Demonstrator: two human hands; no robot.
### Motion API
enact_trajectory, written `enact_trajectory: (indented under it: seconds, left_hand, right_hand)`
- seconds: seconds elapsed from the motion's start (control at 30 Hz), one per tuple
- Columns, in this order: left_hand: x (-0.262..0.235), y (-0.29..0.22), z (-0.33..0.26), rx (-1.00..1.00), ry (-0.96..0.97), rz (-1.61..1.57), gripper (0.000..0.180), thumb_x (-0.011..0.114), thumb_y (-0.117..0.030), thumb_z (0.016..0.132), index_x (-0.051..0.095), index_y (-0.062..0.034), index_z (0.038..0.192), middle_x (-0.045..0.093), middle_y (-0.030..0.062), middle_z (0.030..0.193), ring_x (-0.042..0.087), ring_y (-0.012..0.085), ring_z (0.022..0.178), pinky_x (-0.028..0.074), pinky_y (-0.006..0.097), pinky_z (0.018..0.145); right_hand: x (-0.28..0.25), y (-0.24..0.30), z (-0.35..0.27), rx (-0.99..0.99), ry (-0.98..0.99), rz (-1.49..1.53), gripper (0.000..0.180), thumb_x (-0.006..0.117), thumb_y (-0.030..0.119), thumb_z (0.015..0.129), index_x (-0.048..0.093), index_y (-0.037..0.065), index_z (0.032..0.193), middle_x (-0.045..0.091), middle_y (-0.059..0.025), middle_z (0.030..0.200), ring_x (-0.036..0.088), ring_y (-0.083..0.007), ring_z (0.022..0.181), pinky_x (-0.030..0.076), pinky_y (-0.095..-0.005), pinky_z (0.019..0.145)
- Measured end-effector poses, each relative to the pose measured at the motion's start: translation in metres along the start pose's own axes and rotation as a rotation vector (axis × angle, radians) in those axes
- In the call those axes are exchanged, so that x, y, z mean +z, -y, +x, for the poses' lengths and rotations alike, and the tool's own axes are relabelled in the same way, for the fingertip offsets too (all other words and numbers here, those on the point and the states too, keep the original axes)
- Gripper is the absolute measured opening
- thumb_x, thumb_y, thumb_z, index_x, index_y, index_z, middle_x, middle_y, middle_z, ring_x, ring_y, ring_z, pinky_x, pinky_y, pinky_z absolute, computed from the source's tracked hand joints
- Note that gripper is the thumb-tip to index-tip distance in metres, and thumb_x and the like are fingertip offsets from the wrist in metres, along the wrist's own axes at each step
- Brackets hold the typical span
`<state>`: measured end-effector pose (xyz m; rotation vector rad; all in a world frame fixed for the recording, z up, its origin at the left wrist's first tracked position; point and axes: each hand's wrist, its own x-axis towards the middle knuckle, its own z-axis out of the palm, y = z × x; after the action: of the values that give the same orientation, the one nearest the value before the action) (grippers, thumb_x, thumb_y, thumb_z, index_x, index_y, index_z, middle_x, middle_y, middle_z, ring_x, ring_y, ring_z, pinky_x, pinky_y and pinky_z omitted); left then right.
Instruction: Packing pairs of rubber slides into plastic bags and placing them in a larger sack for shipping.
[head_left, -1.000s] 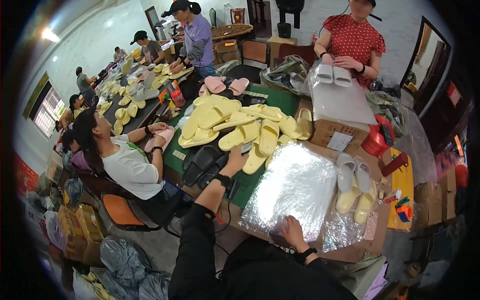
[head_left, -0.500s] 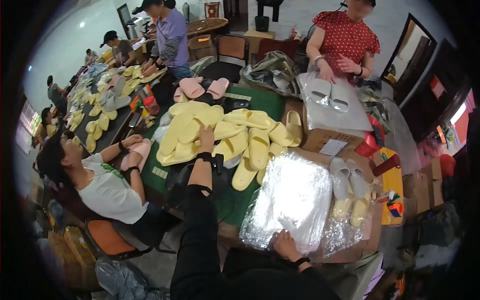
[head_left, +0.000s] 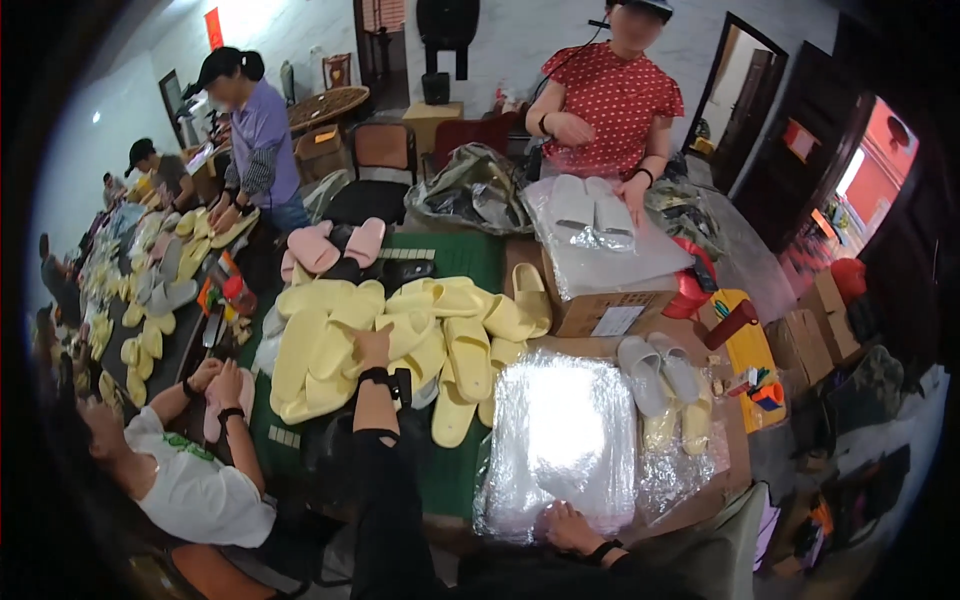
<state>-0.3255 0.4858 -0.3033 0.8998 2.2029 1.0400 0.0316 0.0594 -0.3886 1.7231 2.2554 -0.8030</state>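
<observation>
My left hand (head_left: 370,348) reaches into the heap of yellow slippers (head_left: 305,360), its thumb and a finger spread apart over them. Some of its fingers are hidden, and I see no slipper lifted. My right hand (head_left: 572,527) rests on the near edge of a stack of shiny clear plastic bags (head_left: 560,430), fingers stretched onto the film. Just right of the stack, a pair of grey slippers (head_left: 643,375) lies with a yellow pair (head_left: 695,425) wrapped in clear plastic.
Across the table, a person in red dotted clothing (head_left: 618,110) touches pale grey slippers (head_left: 592,210) on a cardboard box (head_left: 610,310). A person in white (head_left: 200,490) holds a pink slipper (head_left: 225,400) at left. Pink slippers (head_left: 312,247) lie behind the heap. A yellow tray (head_left: 750,340) holds small items.
The whole view has swung right and tilted up. My left hand's fingers have spread over the heap; my right hand stays on the bags. The person in red has lifted one hand.
</observation>
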Motion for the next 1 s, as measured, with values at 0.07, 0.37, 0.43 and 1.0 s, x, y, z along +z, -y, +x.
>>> enact_trajectory:
  seconds: [0.07,0.37,0.43,1.0]
  left_hand:
    - [0.001,-0.005,-0.005,-0.046,0.108,-0.488,0.091,0.072,-0.005,0.066,0.013,0.0025,0.135,0.048,0.0178,0.117,0.052,0.0289,0.098,0.041,0.038,0.088]
    - [-0.028,-0.016,-0.028,0.137,0.252,-0.664,0.062,0.067,0.004,0.067,0.035,0.0008,0.12,0.05,0.0157,0.108,0.052,0.0269,0.093,0.044,0.035,0.078]
    - [-0.029,-0.016,-0.037,0.28,0.213,-0.745,0.061,0.064,0.009,0.068,0.035,0.0003,0.121,0.045,0.0151,0.116,0.047,0.0261,0.101,0.037,0.032,0.088]
    - [-0.023,-0.012,-0.317,1.009,0.553,-0.1,0.027,0.046,-0.003,0.086,0.045,0.0063,0.112,0.048,0.0111,0.098,0.047,0.0223,0.096,0.037,0.033,0.088]
  right_hand:
    - [-0.003,-0.002,-0.002,-0.037,0.011,0.019,0.062,0.052,0.031,0.079,0.032,0.001,0.13,0.029,-0.0294,0.133,0.032,-0.0487,0.119,0.035,-0.0532,0.094]
    - [-0.004,0.007,-0.001,-0.004,0.009,-0.027,0.057,0.049,0.035,0.08,0.038,0.004,0.127,0.031,-0.0287,0.133,0.033,-0.0482,0.119,0.036,-0.0543,0.092]
    - [0.009,-0.002,0.005,-0.017,0.023,-0.034,0.06,0.05,0.036,0.08,0.037,0.005,0.129,0.028,-0.0274,0.135,0.032,-0.0479,0.12,0.033,-0.055,0.095]
    - [-0.091,0.028,0.011,-0.051,-0.45,1.151,0.074,0.058,0.033,0.084,0.014,0.007,0.137,0.033,-0.0217,0.132,0.041,-0.032,0.118,0.035,-0.0415,0.097]
